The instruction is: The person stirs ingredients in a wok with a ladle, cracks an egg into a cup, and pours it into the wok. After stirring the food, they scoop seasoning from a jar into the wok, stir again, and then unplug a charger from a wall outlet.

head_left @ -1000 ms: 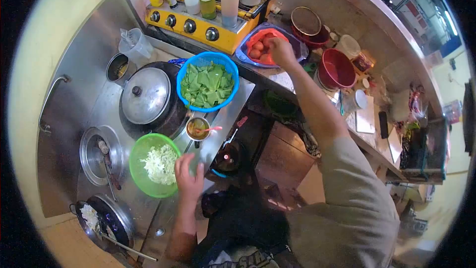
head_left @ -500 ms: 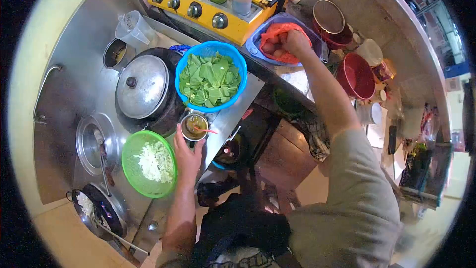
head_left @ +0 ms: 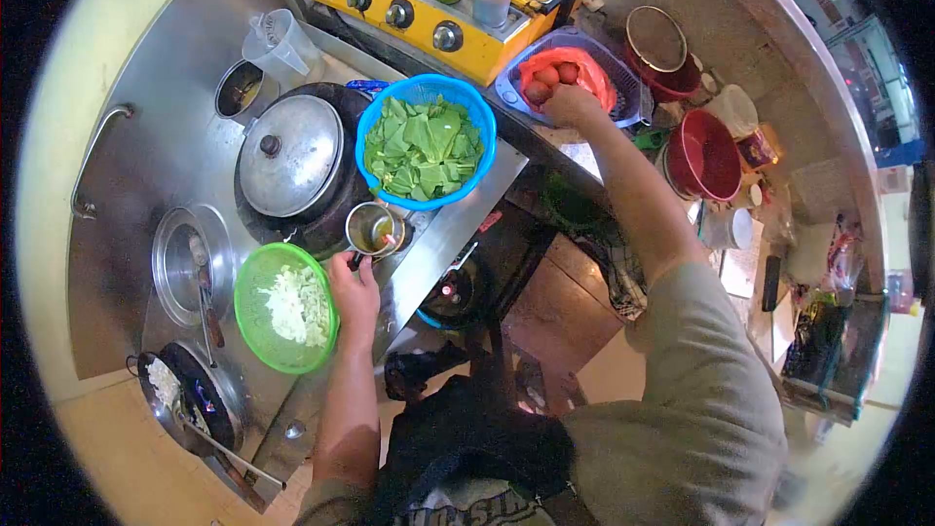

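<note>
— The left hand (head_left: 353, 294) has the metal cup (head_left: 366, 226) by its black handle (head_left: 357, 260), fingers closed around it; where's that cup sitting?

— Just on the near side of the blue basket (head_left: 443, 203) full of leafy greens (head_left: 426, 146), and close to the green basket (head_left: 251, 312) with its shredded white pieces (head_left: 297, 307); whether it touches the counter (head_left: 450, 242), I cannot tell.

— And out on the other side, the right hand (head_left: 575, 105)!

— It's at the near edge of the red bag (head_left: 591, 75), open inside the bluish tub (head_left: 505, 88); brown eggs (head_left: 549, 76) show right by the knuckles; the fingertips are hidden, so I cannot tell what they grip.
</note>
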Motion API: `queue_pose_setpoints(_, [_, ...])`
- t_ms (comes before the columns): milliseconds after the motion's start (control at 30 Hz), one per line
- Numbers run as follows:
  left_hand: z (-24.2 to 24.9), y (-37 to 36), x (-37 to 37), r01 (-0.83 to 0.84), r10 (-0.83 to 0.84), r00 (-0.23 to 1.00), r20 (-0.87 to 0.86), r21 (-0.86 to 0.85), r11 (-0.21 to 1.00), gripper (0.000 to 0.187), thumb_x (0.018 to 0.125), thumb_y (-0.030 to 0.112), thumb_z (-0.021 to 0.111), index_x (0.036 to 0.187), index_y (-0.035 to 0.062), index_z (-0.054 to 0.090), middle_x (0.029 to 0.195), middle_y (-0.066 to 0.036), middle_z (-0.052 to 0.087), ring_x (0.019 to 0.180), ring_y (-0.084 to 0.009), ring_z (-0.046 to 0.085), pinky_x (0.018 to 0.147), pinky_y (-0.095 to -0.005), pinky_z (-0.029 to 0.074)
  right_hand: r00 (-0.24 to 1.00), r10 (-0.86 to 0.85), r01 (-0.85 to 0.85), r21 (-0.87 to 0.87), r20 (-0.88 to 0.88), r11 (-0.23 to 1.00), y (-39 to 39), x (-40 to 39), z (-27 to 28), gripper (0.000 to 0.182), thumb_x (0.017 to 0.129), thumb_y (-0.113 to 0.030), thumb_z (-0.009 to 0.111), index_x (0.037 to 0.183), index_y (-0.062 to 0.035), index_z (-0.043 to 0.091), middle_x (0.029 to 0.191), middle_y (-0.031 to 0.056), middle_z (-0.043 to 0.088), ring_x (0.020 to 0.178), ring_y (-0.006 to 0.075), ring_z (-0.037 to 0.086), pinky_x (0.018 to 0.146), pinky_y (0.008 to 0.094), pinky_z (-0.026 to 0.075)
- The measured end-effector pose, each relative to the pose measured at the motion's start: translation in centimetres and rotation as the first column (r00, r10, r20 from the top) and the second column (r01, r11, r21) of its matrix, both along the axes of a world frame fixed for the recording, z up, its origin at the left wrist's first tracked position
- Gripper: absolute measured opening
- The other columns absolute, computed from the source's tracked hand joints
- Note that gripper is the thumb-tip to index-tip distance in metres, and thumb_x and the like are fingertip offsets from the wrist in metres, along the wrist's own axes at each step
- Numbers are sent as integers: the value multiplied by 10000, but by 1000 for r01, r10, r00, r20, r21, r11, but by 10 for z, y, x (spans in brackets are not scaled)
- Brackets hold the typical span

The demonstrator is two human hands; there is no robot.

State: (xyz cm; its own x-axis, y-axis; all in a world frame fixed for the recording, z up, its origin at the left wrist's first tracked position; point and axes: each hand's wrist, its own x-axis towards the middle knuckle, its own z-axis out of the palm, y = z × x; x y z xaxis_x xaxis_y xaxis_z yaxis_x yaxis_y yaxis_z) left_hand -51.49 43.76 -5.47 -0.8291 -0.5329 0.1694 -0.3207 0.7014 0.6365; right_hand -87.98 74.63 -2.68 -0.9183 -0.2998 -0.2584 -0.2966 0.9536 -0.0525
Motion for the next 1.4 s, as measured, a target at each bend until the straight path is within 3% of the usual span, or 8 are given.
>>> queue_pose_setpoints(200, [-1, -2, 2, -9, 8, 1000, -8, -86, 996, 198, 803, 57, 612, 935, -19, 486, 930, -212, 504, 904, -400, 493, 796, -464, 398, 990, -98, 56, -373, -97, 926, 26, -23, -4, 384, 846, -364, 550, 961, -14, 659, 941, 175, 673, 852, 324, 654, 768, 418, 506])
queue_pose_setpoints(333, [8, 0, 6, -4, 1, 1000, -16, -147, 989, 236, 785, 8, 596, 981, -17, 468, 960, -226, 493, 920, -419, 495, 790, -483, 408, 932, -143, 358, -904, 332, 232, 39, -1, 26, 473, 939, -462, 432, 1025, -38, 623, 828, 93, 653, 629, 205, 605, 560, 325, 488])
queue_pose_setpoints(467, [19, 5, 8, 13, -12, 1000, 12, -142, 990, 263, 776, -26, 570, 1015, -11, 461, 981, -234, 493, 916, -427, 504, 782, -486, 422, 588, 332, 796, -600, 738, -78, 15, 58, 80, 592, 960, -554, 274, 1185, -66, 521, 836, 69, 607, 545, 107, 502, 387, 206, 381])
queue_pose_setpoints(733, [43, -7, 18, 190, -96, 902, 421, -187, 964, 120, 849, 80, 469, 952, 27, 504, 920, -200, 572, 867, -377, 575, 739, -486, 473, 513, 470, 807, -590, 718, 18, -42, 178, 66, 452, 916, -272, 469, 1320, -83, 400, 943, 70, 533, 670, 137, 529, 482, 232, 445])
queue_pose_setpoints(833, [47, -18, 19, 258, -88, 907, 411, -380, 888, 94, 813, 84, 505, 901, 68, 531, 829, -135, 621, 828, -300, 606, 729, -449, 476, 748, 173, 393, -638, 640, 662, -73, 230, 24, 453, 827, -201, 644, 1232, -77, 482, 859, 76, 613, 686, 164, 602, 546, 309, 480])
queue_pose_setpoints(1067, [38, -41, 32, 208, -87, 962, 259, -490, 846, 48, 777, 93, 563, 813, 74, 537, 794, -107, 633, 830, -279, 563, 718, -411, 426, 869, 397, -489, -635, -295, 598, -164, 269, -15, 314, 855, -207, 572, 1111, -28, 545, 957, 210, 626, 862, 393, 610, 765, 447, 507])
queue_pose_setpoints(1167, [30, -47, 33, 170, -60, 972, 228, -503, 848, 26, 779, 99, 551, 791, 76, 549, 786, -97, 629, 823, -270, 558, 722, -399, 416, 891, 451, -443, -285, -41, 850, -183, 259, -33, 297, 892, -226, 493, 1120, -38, 524, 963, 211, 617, 866, 384, 615, 765, 458, 509])
queue_pose_setpoints(1400, [30, -50, 43, 147, -91, 987, 135, -494, 857, 69, 766, 127, 545, 794, 83, 589, 826, -80, 597, 854, -253, 536, 729, -392, 408, 888, 458, -425, -302, 44, 853, -185, 255, -29, 353, 894, -249, 477, 1188, -54, 462, 945, 260, 616, 852, 418, 616, 754, 498, 506])
